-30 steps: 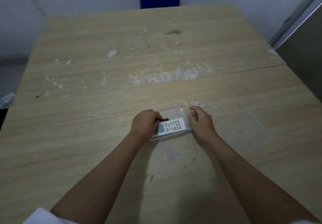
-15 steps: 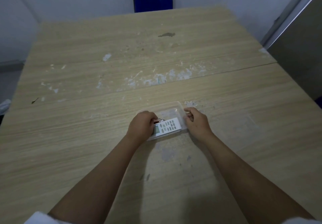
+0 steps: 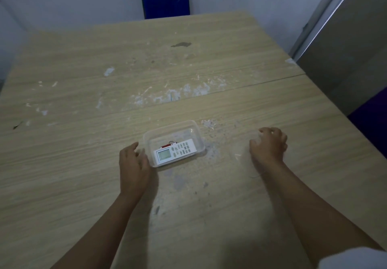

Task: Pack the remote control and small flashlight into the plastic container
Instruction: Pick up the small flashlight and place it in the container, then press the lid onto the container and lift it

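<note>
Tabletop (image 3: 209,206): container (image 3: 196,129) just beside left hand (image 3: 133,164)

My left hand (image 3: 133,161) lies low, palm inward, fingers loosely extended and slightly spread, nothing held. My left forearm runs from the lower left edge up to it, bare. My right hand (image 3: 269,148) sits well apart from the left, palm down, fingers curled and splayed in a loose claw, fingertips seemingly resting on something nearly clear, though I cannot tell. My right forearm enters from the lower right, with a white sleeve (image 3: 354,258) at the corner.
</note>
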